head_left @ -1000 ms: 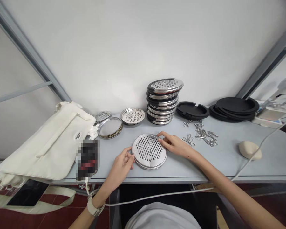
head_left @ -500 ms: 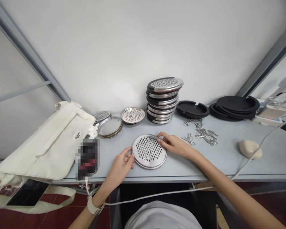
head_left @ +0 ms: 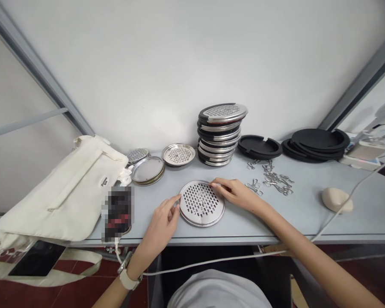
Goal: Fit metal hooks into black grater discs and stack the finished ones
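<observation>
A round silver metal lid with rows of slots (head_left: 201,203) lies flat on the grey table before me. Beside its left rim is my left hand (head_left: 162,222), index finger stretched to the edge and thumb a little apart from it. Over the upper right rim rests my right hand (head_left: 235,194), fingertips lying on the metal, not wrapped round it. Behind the lid rises a leaning stack of slotted silver lids and black rings (head_left: 220,137). A slotted silver dish (head_left: 179,155) and a pile of plain round metal plates (head_left: 148,170) sit to the left.
Black round trays (head_left: 259,147) and a black tray stack (head_left: 319,145) stand at the back right. Several metal clips (head_left: 277,179) lie scattered before them. A beige rounded object (head_left: 336,199) and a white cable (head_left: 359,188) are rightward; a cream bag (head_left: 64,192) fills the left.
My left hand has loosened from the lid's left rim and its fingers have straightened. My right fingertips have slid slightly inward over the upper rim. The lid stays nearly in place.
</observation>
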Motion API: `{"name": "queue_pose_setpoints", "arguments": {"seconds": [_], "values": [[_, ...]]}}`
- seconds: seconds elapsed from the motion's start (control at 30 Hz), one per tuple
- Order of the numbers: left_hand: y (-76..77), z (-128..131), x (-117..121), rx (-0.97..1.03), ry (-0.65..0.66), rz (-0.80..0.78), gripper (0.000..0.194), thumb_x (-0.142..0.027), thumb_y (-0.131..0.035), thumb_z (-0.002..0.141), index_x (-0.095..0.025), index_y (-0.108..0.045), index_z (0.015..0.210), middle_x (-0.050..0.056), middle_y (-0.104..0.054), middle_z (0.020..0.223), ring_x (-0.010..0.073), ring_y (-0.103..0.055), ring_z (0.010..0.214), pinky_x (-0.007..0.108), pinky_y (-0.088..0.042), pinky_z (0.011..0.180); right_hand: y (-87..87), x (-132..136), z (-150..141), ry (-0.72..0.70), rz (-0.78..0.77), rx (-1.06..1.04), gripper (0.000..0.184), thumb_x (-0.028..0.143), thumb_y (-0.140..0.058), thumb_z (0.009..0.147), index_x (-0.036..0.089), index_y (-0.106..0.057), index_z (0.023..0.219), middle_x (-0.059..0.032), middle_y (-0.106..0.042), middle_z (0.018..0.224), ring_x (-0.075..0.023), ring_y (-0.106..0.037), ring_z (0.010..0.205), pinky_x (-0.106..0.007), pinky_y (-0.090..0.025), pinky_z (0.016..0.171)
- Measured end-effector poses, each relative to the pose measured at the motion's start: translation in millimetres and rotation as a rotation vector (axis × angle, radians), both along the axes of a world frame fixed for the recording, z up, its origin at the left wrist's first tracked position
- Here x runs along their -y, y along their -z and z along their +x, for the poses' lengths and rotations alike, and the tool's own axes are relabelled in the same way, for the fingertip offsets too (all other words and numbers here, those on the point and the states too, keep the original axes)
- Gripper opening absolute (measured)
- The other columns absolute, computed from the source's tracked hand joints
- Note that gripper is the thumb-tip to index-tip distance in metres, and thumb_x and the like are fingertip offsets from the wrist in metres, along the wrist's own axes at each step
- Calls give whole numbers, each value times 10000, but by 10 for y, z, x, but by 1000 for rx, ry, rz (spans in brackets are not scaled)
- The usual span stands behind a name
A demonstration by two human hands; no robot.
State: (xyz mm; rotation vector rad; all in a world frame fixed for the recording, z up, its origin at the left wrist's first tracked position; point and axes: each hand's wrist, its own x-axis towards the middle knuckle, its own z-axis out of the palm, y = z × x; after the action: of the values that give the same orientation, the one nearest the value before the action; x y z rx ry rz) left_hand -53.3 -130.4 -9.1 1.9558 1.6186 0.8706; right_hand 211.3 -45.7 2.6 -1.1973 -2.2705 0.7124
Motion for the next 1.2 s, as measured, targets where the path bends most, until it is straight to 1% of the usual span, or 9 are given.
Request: {"name": "queue_pose_setpoints", "arguments": {"seconds": [0.27, 0.37, 0.53, 0.63, 0.77, 0.83, 0.93, 1.07, 1.2], "values": [[-23, -60, 5, -152, 25, -31, 433, -188, -337, 957, -232, -544, 1335, 83, -643, 1109, 221, -608, 958, 355, -426, 925, -12, -3, -5, 22, 17, 48, 418, 478, -316, 1000, 240, -638, 883, -9, -632, 691, -178, -573, 625, -263, -392, 625], [-34, -54, 10, -153, 28, -31, 424, -205, -329, 966, -237, -545, 1328, 78, -645, 1088, 219, -612, 941, 345, -436, 885, -1, -4, 4, 4, 6, 34, 420, 475, -310, 1002, 241, -648, 918, -11, -642, 709, -178, -586, 643, -263, -402, 642], [-60, -54, 40, -119, -27, -72, 428, -290, -389, 959, -214, -419, 1380, 23, -614, 834, 197, -585, 725, 311, -438, 696, 18, -34, 34, 65, 37, 27, 383, 450, -369, 981, 219, -540, 1233, 21, -589, 605, -180, -556, 562, -267, -392, 593], [-66, -72, 57, -64, -24, -92, 431, -309, -409, 949, -227, -383, 1372, 0, -598, 826, 168, -553, 650, 291, -430, 661, -12, -83, 136, 132, 114, 24, 340, 358, -343, 978, 191, -572, 1164, 0, -591, 627, -184, -559, 573, -284, -412, 608], [-35, -64, 61, 13, 43, -87, 391, -287, -429, 929, -253, -429, 1319, 6, -622, 898, 140, -536, 612, 264, -419, 626, -105, -159, 478, 180, 246, 33, 429, 157, -334, 901, 213, -536, 1275, -62, -679, 866, -209, -640, 783, -348, -481, 778], [-18, -36, 65, 42, 61, -82, 389, -269, -441, 916, -258, -443, 1305, 15, -636, 930, 139, -544, 624, 258, -414, 617, -151, -207, 728, 209, 328, 60, 464, 165, -366, 897, 241, -496, 1335, -108, -646, 1148, -238, -640, 962, -398, -486, 857], [-21, 20, 85, 90, 112, -118, 404, -258, -440, 918, -261, -437, 1322, 48, -655, 1033, 139, -562, 655, 260, -428, 634, -185, -331, 1139, 257, 361, 138, 463, 201, -430, 902, 220, -449, 1364, -145, -555, 1323, -265, -609, 1081, -409, -482, 899], [-60, 67, 117, 123, 207, -184, 421, -265, -431, 931, -280, -426, 1351, 75, -653, 1144, 140, -568, 681, 268, -451, 669, -146, -603, 1572, 422, 326, 276, 445, 225, -534, 875, 140, -469, 1307, -215, -602, 1181, -245, -664, 833, -368, -499, 789], [-75, 51, 122, 116, 181, -143, 414, -275, -454, 920, -271, -465, 1333, 79, -656, 1136, 156, -578, 725, 283, -461, 702, -98, -859, 1699, 410, 312, 300, 303, 242, -574, 870, 119, -573, 1146, -199, -631, 1073, -209, -649, 723, -340, -487, 749]]}}
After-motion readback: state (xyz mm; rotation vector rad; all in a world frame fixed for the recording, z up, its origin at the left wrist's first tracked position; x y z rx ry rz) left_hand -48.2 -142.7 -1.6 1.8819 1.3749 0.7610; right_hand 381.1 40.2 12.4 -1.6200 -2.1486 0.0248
